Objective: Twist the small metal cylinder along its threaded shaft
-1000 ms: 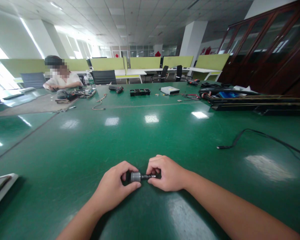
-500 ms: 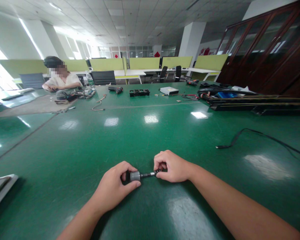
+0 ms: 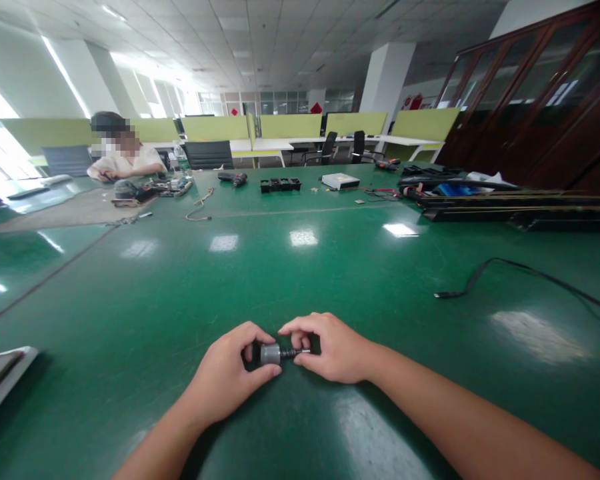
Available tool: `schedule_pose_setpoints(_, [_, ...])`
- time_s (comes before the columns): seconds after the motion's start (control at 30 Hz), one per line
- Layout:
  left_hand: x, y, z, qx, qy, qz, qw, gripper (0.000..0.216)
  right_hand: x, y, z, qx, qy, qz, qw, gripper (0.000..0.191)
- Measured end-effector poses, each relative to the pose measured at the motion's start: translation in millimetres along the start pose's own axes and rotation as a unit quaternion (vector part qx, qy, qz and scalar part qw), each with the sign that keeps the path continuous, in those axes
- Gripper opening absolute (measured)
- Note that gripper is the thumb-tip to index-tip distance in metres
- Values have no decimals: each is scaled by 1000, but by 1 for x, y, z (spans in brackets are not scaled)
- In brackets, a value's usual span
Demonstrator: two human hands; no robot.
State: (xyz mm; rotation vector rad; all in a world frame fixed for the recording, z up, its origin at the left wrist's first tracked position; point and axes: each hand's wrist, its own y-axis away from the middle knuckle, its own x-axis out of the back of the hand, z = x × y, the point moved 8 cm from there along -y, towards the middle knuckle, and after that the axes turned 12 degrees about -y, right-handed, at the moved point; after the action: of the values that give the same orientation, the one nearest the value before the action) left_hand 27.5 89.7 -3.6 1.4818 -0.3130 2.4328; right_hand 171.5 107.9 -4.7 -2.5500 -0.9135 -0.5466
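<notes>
My left hand (image 3: 230, 373) is closed round a grey metal cylinder (image 3: 270, 354), thumb and forefinger on either side of it. A thin shaft (image 3: 305, 351) points right from the cylinder, lying nearly level just above or on the green table. Round the shaft, close to the cylinder, sits a small black coil spring (image 3: 289, 353). My right hand (image 3: 330, 347) curves round the shaft's free end with thumb and forefinger apart. Its forefinger reaches over the spring; whether the other fingers touch the shaft is hard to see.
A black cable (image 3: 473, 280) lies on the right of the green table (image 3: 220, 287). At the left edge is a light-coloured tray (image 3: 27, 363). Farther back are a power drill (image 3: 233, 179), a black frame (image 3: 280, 185) and a silver drive (image 3: 340, 181). A person (image 3: 127, 160) sits at the far left.
The black coil spring has moved left along the shaft, from its tip to beside the cylinder. My right hand shifted left and its fingers spread. My left hand stayed put.
</notes>
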Motion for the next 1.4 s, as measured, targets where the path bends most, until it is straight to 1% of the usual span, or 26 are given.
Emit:
schedule_pose_setpoints(0.17, [1,-1,1,1,-3,3,1000,24,1,0,-1,6,25,3,1000,23])
schedule_pose_setpoints(0.27, [2,-1,2,7,2,6,1000,23,1,0,-2,11,37,-4,999,18])
schedule_pose_setpoints(0.5, [-1,-1,2,2,-16,-9,1000,20,-2,-1,-4,22,44,-14,999,19])
schedule_pose_setpoints(0.67, [-1,-1,2,1,-23,-10,1000,23,-2,0,-4,22,48,-17,998,19])
schedule_pose_setpoints(0.9, [-1,0,2,1,-24,-11,1000,22,-4,0,-2,30,53,-19,998,19])
schedule_pose_setpoints(1.07, [-2,-1,0,11,-28,-12,999,23,-5,-1,-4,38,55,-25,997,20])
schedule_pose_setpoints(1.23, [-2,-2,0,17,-17,-13,1000,23,-5,-2,-5,29,57,-23,998,24])
schedule_pose_setpoints(1.4, [-2,-1,0,15,-7,-8,1000,22,-6,-1,-4,24,64,-24,997,20])
